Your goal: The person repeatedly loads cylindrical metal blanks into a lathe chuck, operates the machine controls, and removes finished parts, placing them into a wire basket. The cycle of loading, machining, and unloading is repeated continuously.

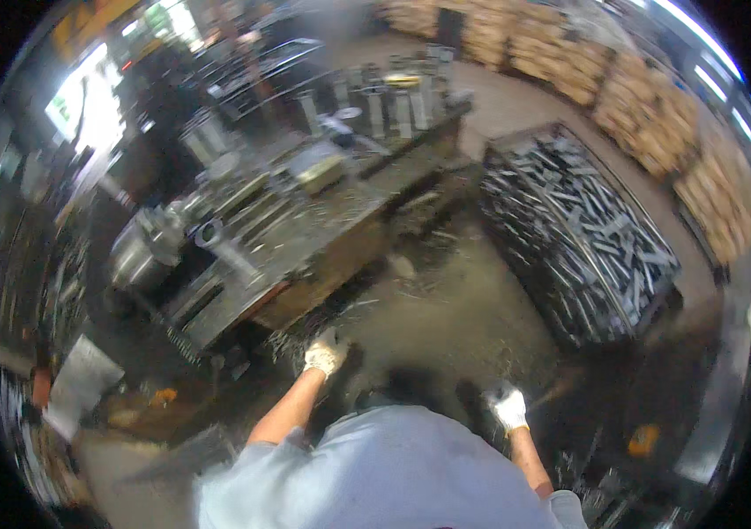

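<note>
My left hand (326,354), in a white work glove, is in front of the near edge of a lathe-like machine (283,225). Its fingers are too blurred to read. Metal shavings (285,346) lie beside it. To the right, my right hand (508,409), also in a white glove, hangs over the dark floor, below the large bin (559,309). Dark smears hide its fingertips, and I cannot make out anything in it. Short grey metal bars (600,229) fill the bin in a loose heap.
A bright metal chuck (148,251) is at the machine's left end. A long wrench (232,256) lies on its bed. Several upright metal pieces (403,115) stand at its far end. Stacked tan sacks (649,110) line the back right. Shavings litter the oily floor (446,309).
</note>
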`<state>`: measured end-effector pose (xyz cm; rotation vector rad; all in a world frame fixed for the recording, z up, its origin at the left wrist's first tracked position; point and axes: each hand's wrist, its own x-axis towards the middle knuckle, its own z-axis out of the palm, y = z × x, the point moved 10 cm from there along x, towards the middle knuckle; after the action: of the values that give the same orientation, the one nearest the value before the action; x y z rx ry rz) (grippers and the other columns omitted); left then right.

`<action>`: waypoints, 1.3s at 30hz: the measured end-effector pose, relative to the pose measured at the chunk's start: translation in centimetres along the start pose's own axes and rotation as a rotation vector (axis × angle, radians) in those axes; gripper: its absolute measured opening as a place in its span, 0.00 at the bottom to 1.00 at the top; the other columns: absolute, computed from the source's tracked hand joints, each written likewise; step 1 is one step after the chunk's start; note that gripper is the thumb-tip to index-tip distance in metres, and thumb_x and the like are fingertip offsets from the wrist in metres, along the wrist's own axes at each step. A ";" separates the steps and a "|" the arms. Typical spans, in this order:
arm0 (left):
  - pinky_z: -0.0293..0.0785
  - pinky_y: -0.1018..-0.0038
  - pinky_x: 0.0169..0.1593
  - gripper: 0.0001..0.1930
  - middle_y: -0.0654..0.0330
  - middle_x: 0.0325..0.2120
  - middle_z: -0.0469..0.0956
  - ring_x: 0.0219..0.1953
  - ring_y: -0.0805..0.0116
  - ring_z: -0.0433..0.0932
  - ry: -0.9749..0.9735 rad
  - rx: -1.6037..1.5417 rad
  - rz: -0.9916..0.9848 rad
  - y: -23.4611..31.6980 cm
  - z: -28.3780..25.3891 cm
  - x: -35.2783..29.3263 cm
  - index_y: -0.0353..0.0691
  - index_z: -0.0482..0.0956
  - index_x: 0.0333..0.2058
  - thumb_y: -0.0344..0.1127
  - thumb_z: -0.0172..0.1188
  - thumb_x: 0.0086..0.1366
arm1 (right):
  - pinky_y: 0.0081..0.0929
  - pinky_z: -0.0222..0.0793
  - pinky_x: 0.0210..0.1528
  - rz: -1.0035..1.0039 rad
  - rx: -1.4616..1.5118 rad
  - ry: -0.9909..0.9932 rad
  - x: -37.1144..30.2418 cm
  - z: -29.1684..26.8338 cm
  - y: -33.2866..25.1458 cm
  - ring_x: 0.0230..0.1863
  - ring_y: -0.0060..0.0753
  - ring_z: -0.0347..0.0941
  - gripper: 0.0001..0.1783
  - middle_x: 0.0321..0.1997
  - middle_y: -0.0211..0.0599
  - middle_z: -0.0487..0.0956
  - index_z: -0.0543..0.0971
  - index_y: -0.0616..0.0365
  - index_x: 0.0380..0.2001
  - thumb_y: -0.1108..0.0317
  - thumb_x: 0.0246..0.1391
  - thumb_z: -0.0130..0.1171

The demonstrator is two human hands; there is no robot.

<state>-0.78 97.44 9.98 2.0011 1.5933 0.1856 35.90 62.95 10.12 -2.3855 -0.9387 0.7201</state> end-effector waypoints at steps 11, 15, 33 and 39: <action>0.77 0.59 0.53 0.22 0.44 0.43 0.86 0.49 0.46 0.83 0.185 -0.251 -0.588 -25.9 -0.1 -7.9 0.39 0.86 0.45 0.52 0.66 0.64 | 0.42 0.76 0.60 -0.408 -0.343 -0.615 13.1 12.0 -21.9 0.56 0.53 0.81 0.22 0.55 0.46 0.85 0.86 0.50 0.51 0.53 0.56 0.63; 0.77 0.59 0.53 0.18 0.46 0.42 0.87 0.48 0.47 0.84 0.463 -0.504 -0.708 -30.8 -2.2 -11.6 0.36 0.86 0.46 0.44 0.64 0.66 | 0.44 0.78 0.56 -0.662 -0.300 -0.600 18.8 12.0 -28.7 0.53 0.55 0.82 0.21 0.51 0.46 0.86 0.86 0.49 0.50 0.54 0.57 0.63; 0.71 0.55 0.61 0.32 0.42 0.61 0.76 0.59 0.44 0.77 1.434 -0.250 -1.158 -39.5 -20.3 -26.1 0.34 0.70 0.65 0.57 0.45 0.80 | 0.35 0.81 0.47 -1.010 0.165 -0.288 26.5 3.8 -59.7 0.42 0.45 0.86 0.17 0.42 0.47 0.87 0.85 0.58 0.48 0.71 0.53 0.67; 0.65 0.64 0.32 0.20 0.68 0.20 0.66 0.23 0.68 0.64 1.392 -1.520 -0.656 -44.8 -17.5 -22.9 0.51 0.72 0.31 0.58 0.51 0.76 | 0.34 0.80 0.47 -1.233 0.188 -0.348 19.2 3.6 -70.0 0.41 0.40 0.86 0.18 0.43 0.46 0.87 0.84 0.61 0.49 0.72 0.54 0.67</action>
<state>-53.08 87.90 7.09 -0.0633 1.6068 2.0150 12.75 123.36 43.24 -1.1187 -2.0318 0.6304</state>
